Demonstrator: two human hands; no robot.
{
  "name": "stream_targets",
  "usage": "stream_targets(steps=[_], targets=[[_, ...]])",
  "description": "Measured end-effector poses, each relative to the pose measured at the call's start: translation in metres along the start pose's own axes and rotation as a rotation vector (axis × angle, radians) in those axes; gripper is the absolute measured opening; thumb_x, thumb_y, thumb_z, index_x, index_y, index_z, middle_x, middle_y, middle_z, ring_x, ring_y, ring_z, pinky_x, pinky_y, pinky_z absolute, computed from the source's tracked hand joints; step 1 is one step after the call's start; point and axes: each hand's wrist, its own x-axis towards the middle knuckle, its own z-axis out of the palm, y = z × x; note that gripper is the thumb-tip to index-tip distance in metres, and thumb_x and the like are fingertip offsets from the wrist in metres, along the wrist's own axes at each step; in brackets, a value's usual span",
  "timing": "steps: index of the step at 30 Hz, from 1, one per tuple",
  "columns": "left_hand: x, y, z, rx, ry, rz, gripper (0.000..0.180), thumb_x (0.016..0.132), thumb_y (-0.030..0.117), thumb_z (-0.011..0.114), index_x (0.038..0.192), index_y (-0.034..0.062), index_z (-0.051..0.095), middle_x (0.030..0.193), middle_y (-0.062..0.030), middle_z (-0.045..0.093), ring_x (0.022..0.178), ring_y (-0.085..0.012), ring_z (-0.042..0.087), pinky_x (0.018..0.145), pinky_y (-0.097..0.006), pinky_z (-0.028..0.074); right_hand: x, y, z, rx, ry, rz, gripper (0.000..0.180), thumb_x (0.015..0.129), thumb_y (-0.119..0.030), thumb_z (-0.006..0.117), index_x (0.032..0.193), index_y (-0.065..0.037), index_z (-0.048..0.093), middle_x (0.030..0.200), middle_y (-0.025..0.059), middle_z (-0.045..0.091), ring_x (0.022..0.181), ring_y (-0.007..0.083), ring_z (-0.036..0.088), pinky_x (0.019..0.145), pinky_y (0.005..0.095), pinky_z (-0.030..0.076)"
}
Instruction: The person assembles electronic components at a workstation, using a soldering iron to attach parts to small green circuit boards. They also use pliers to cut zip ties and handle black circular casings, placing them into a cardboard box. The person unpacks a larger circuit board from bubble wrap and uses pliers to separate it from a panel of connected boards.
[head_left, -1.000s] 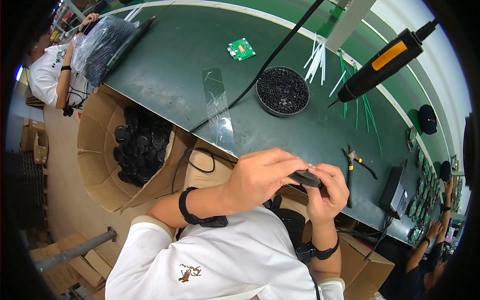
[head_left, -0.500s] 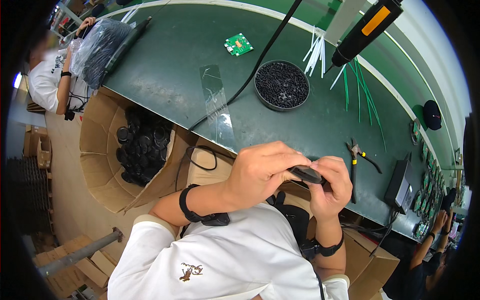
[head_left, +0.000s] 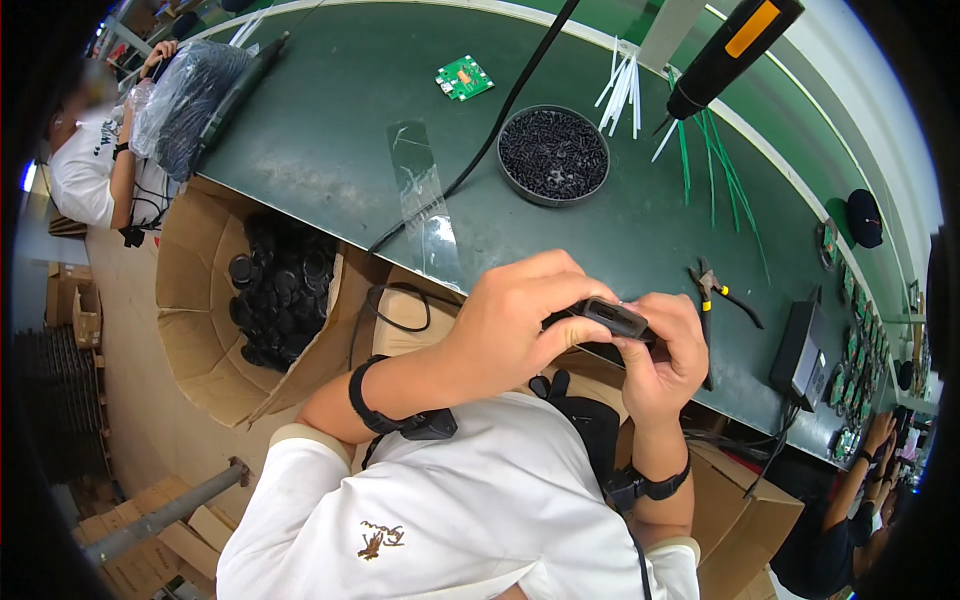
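Black plastic, by its look, makes up the small oblong casing (head_left: 615, 319) pinched between the two hands, the left hand (head_left: 520, 310) and the right hand (head_left: 665, 350) each gripping an end with thumb and fingers, a slot-like recess facing up. The casing is raised on the near side of the round dark bowl (head_left: 540, 199), which sits on the dark green worktop (head_left: 330, 110) and is filled with small black screw-like pieces (head_left: 553, 152). Held by fingertips alone, the casing could twist loose if one thumb pressed harder than the other, and might then drop past the worktop's front edge. Just left of the bowl runs a thick black cable (head_left: 478, 182); a tug on it could jostle the bowl and scatter its pieces. Further left lies a clear plastic strip (head_left: 422, 190), and beyond the bowl, to its left, a green circuit board (head_left: 464, 78). Right of the bowl, a black electric screwdriver with an orange band (head_left: 728, 62) hangs tip down, so a careless reach there could scrape a knuckle; thin green strips (head_left: 725, 170) lie near it. Nearer and right of the bowl rest pliers with yellow-and-black handles (head_left: 707, 290); nearer and left stands an open brown cardboard box (head_left: 195, 330) holding black discs (head_left: 285, 290).
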Motion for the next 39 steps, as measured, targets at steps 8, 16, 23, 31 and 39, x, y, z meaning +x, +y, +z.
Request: stream_targets(steps=[8,16,23,31,39], targets=[[-0.006,-0.003,0.002,-0.056,0.04,-0.01,0.027,0.081,0.007,0.083,0.106,-0.0005,0.077,0.094,-0.0127,0.072,0.079,-0.023,0.069,0.069,-0.032,0.054,0.003,0.001,0.005,-0.02,-0.009,-0.132,0.021,0.081,-0.005,0.083,0.098,-0.001,0.071,0.097,0.0095,0.07,0.084,0.0247,0.065,0.072,0.0327,0.053],[-0.008,0.001,0.002,-0.019,0.046,0.002,0.026,0.081,0.007,0.083,0.105,-0.0001,0.076,0.099,-0.0135,0.073,0.084,-0.0252,0.072,0.073,-0.032,0.057,0.003,0.001,0.003,-0.043,-0.024,-0.148,0.021,0.082,-0.008,0.084,0.097,-0.001,0.071,0.095,0.0103,0.069,0.082,0.0253,0.065,0.071,0.033,0.053],[-0.01,0.001,-0.001,-0.047,0.033,0.015,0.028,0.076,0.004,0.084,0.103,0.0004,0.077,0.098,-0.0124,0.074,0.086,-0.0255,0.072,0.074,-0.033,0.057,0.002,-0.002,0.002,-0.05,-0.052,-0.158,0.022,0.081,-0.011,0.085,0.097,-0.001,0.072,0.093,0.0109,0.069,0.08,0.0256,0.065,0.071,0.0339,0.053],[-0.011,-0.002,-0.006,-0.089,0.015,-0.023,0.031,0.075,0.001,0.084,0.105,-0.0004,0.077,0.098,-0.0129,0.074,0.086,-0.0236,0.071,0.075,-0.032,0.057,-0.005,-0.006,0.005,0.063,-0.048,0.023,0.025,0.082,-0.009,0.086,0.097,0.0,0.069,0.1,0.0127,0.069,0.089,0.0221,0.066,0.079,0.032,0.054],[-0.013,0.0,-0.005,-0.1,0.02,-0.054,0.031,0.075,-0.001,0.083,0.106,-0.0004,0.077,0.099,-0.0136,0.074,0.089,-0.0234,0.071,0.078,-0.032,0.057,-0.004,-0.002,0.007,0.168,-0.032,0.071,0.022,0.083,-0.004,0.085,0.092,-0.001,0.065,0.101,0.0123,0.069,0.093,0.0216,0.067,0.082,0.0323,0.055]])
